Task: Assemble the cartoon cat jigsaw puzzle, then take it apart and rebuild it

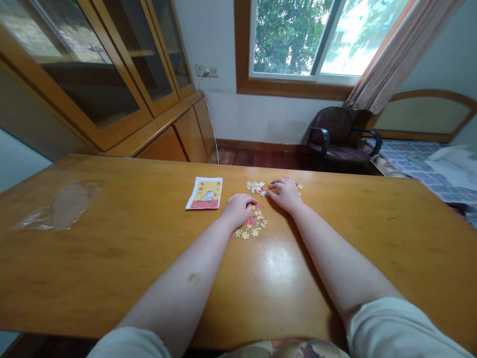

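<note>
My left hand (238, 211) rests at the upper left edge of a loose pile of yellow and pink puzzle pieces (254, 224), its fingers curled together; whatever they may hold is hidden. Farther right, my right hand (285, 194) lies over the table with its fingers spread, touching or just above some pieces. Mostly white pieces (255, 187) form a small cluster left of its fingertips, and more yellow and pink pieces (299, 187) show behind it. A picture card (204, 193) with a cartoon animal on yellow and red lies left of my left hand.
A clear plastic bag (63, 206) lies flat on the left of the wooden table (122, 258). Beyond the table's far edge are a glass-door cabinet (149, 112), a dark armchair (333, 132) and a bed (413, 156). A white cable (209, 114) hangs from the wall socket.
</note>
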The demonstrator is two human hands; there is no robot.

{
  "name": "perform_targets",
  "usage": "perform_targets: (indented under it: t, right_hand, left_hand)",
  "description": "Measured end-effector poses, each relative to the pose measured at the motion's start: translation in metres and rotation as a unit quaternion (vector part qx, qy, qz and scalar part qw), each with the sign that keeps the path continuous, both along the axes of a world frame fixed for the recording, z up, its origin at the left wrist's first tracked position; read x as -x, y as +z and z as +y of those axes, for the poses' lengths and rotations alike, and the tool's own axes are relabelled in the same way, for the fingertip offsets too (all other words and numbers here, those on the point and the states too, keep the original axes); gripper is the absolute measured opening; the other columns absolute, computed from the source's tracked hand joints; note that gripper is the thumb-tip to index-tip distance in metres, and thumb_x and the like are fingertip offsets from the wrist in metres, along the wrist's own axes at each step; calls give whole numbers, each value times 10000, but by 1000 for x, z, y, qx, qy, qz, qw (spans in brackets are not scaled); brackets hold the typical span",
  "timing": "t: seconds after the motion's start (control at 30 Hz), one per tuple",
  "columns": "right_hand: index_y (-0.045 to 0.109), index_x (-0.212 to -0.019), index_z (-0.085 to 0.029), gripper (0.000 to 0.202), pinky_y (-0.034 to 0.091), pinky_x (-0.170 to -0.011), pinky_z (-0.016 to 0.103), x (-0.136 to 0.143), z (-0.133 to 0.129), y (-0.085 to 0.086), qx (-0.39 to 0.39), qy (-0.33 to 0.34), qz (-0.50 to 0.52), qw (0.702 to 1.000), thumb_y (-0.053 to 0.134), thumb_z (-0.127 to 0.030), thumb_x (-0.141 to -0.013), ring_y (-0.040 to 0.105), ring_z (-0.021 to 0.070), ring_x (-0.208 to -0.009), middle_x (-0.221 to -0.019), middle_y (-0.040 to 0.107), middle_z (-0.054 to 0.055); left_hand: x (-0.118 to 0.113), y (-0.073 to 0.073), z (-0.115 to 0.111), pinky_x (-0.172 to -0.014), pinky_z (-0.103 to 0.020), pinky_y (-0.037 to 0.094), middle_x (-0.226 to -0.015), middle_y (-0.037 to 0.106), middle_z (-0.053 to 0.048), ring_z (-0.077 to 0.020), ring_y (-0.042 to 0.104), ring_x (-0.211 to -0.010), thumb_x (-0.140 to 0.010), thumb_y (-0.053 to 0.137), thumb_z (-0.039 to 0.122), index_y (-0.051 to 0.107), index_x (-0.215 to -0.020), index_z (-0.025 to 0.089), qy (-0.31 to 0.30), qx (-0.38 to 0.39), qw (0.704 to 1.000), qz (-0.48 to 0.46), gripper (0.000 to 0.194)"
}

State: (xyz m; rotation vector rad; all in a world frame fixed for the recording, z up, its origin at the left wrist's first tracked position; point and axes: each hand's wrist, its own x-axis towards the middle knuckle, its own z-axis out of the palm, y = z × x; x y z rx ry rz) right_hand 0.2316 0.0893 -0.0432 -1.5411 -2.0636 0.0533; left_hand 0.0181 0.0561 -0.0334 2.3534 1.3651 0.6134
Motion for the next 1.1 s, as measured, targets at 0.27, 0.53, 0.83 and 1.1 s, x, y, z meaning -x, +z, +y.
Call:
perform_targets:
  t: [0.27, 0.53, 0.83, 1.1]
  right_hand:
    - [753, -793, -238, 170, 404, -937, 389, 8, -3, 2, 21, 65, -49, 996, 633, -353, -823, 583, 225, -942, -968, 692, 54]
    - [747, -779, -225, 208, 306, -1031, 487, -9, 5, 0, -20, -65, -7, 998, 583, -340, -835, 575, 260, -966, -982, 693, 76]
    - [752, -894, -230, 239, 275, -1043, 508, -9, 1, 3, -26, -9, -34, 999, 563, -372, -856, 530, 274, -1032, -1052, 675, 87]
    - [761, -854, -250, 215, 346, -967, 426, 4, -3, 8, 14, 123, -70, 990, 587, -375, -865, 544, 228, -963, -970, 694, 62]
  left_hand:
    - [-1, 3, -1, -940, -345, 456, -1003, 711, -19, -199, 608, -972, -818, 469, 157, 730, -961, 231, 2, 10, 1000, 2, 307]
    - [0, -1, 1, -938, -340, 456, -1001, 713, -16, -194, 609, -976, -818, 461, 163, 728, -957, 224, 2, 3, 1000, -5, 308]
    - [0, -1, 0, -945, -341, 455, -1006, 713, -15, -194, 610, -979, -818, 461, 158, 727, -965, 227, 3, 8, 1000, -7, 311]
    - [0, -1, 0, -949, -339, 453, -1000, 710, -15, -192, 607, -978, -822, 471, 163, 728, -960, 234, 7, 7, 1000, -10, 300]
